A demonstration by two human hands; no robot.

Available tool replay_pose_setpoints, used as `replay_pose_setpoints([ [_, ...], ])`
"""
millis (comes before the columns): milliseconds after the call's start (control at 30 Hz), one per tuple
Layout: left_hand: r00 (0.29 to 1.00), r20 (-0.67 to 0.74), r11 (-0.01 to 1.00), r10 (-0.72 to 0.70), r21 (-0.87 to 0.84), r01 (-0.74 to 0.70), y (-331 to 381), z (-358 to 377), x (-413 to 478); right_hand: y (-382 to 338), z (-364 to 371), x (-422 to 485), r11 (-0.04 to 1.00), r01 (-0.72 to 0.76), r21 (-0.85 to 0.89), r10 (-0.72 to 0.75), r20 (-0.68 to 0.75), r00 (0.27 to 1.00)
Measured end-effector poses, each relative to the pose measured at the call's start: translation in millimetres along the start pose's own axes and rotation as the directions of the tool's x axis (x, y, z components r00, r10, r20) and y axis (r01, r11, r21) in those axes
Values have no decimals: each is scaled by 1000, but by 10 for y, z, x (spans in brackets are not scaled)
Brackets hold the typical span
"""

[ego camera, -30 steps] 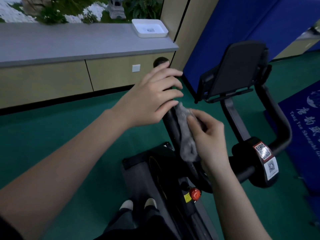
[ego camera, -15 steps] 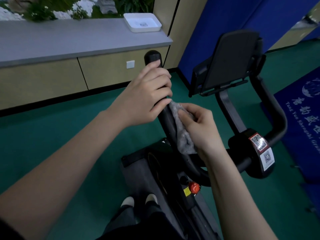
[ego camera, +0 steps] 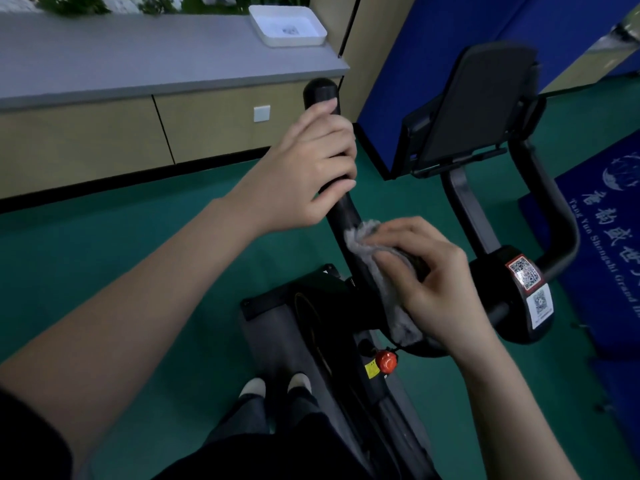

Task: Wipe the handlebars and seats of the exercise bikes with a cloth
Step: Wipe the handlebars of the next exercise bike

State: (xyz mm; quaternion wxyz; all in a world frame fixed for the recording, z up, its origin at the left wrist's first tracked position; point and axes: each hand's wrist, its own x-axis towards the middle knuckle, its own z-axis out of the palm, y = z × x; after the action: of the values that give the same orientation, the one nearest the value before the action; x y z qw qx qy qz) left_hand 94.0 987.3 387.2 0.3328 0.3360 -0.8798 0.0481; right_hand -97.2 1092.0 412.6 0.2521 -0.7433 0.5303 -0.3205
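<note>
A black exercise bike stands before me. Its left handlebar [ego camera: 341, 211] rises toward a rounded end cap. My left hand [ego camera: 308, 168] grips that bar near its top, fingers curled round it. Just below, my right hand [ego camera: 422, 275] holds a grey fluffy cloth [ego camera: 384, 285] wrapped against the lower part of the same bar. The right handlebar [ego camera: 557, 216] curves up on the far side, untouched. A black tablet holder [ego camera: 478, 105] stands between the bars. The seat is out of view.
A long grey counter [ego camera: 138, 53] with beige cabinets runs along the back, with a white tray [ego camera: 287, 26] on it. Blue mats [ego camera: 609, 237] lie at right, a blue panel behind. A red knob [ego camera: 386, 362] sits on the frame. My feet [ego camera: 273, 386] stand on green floor.
My right hand has slid the cloth down the left handlebar, away from my left hand, which has kept its grip near the top.
</note>
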Motion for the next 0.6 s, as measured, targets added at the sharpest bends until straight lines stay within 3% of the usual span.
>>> replay_pose_setpoints([
  [167, 1000, 12, 1000, 9, 11, -9, -11, 6, 3, -43, -18, 45, 986, 143, -90, -137, 63, 988],
  [367, 999, 34, 1000, -8, 29, 7, 5, 0, 5, -1, -108, 122, 949, 299, -105, -254, 312, 916],
  [600, 998, 40, 995, -48, 85, 45, 153, -26, -1, -14, -64, 103, 935, 337, -112, -290, 310, 906],
])
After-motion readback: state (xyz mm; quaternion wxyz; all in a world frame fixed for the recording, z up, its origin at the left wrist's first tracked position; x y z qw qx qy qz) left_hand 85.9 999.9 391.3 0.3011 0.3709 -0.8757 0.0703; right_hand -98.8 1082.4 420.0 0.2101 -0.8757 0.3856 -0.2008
